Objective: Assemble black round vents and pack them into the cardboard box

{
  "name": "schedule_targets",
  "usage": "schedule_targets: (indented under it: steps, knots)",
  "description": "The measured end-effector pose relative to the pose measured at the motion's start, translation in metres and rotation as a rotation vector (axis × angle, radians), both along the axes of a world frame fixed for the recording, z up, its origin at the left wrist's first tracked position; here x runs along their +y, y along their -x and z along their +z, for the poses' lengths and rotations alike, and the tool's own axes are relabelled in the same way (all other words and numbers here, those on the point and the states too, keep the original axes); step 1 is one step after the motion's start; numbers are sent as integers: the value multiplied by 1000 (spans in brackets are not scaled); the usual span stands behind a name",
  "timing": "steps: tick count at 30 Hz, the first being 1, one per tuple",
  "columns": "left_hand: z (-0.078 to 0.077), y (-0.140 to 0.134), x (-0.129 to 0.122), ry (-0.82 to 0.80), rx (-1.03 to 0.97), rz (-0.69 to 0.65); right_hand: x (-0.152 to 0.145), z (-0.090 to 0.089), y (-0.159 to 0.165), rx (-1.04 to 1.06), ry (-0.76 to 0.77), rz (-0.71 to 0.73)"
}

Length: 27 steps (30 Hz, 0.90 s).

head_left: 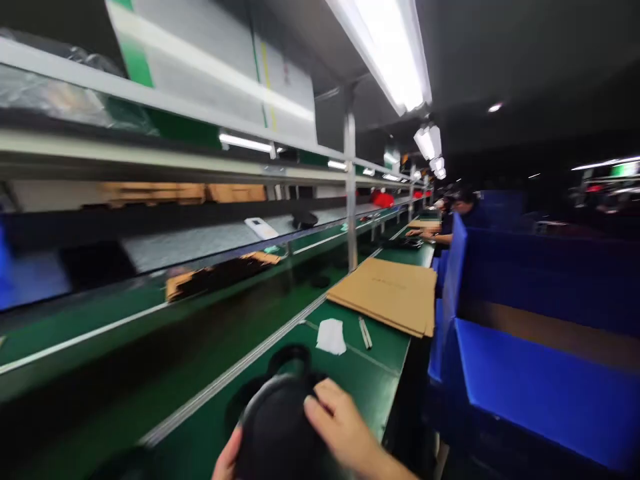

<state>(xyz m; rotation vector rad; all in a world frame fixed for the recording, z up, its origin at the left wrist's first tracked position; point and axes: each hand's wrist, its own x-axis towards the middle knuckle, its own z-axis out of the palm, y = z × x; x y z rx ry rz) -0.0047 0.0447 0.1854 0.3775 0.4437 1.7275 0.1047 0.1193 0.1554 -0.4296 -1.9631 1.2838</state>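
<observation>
At the bottom centre of the frame the right hand [340, 427] curls over a black rounded part [277, 427], and the left hand [226, 461] grips its lower edge. It sits held above the green bench [370, 393], seemingly mid-handling; a white slip [331, 336] and cardboard sheets [387, 293] lie beyond.

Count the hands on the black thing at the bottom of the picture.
2. The right hand lies over the top right of the black thing; the left hand touches its lower left edge, mostly cut off by the frame.
</observation>
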Motion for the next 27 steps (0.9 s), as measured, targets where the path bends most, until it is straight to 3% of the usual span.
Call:
schedule_targets:
  steps: [3, 7, 9, 13, 16, 18, 23, 27]
  knots:
    - [-24, 3, -41, 185, -120, 221, 7, -24, 10, 13, 38, -27]
    - [-33, 5, -44, 164, -237, 186, 16, -42, 13, -4, 116, 70]
    - [-33, 6, -41, 102, -242, 148, 17, -43, 10, 10, 89, 44]
    - [-38, 6, -39, 75, -259, 120, 18, -39, 8, 74, -199, -78]
    - [-41, 7, -40, 107, -282, 177, 18, -34, 13, 68, -465, -84]
    - [-41, 8, -40, 128, -301, 222, 19, -32, 20, 19, -542, -55]
    - [-37, 8, -38, 148, -290, 336, 21, -31, 32, -32, -462, 81]
    - [-37, 10, -38, 100, -246, 303, 21, -19, 31, 11, -239, 164]
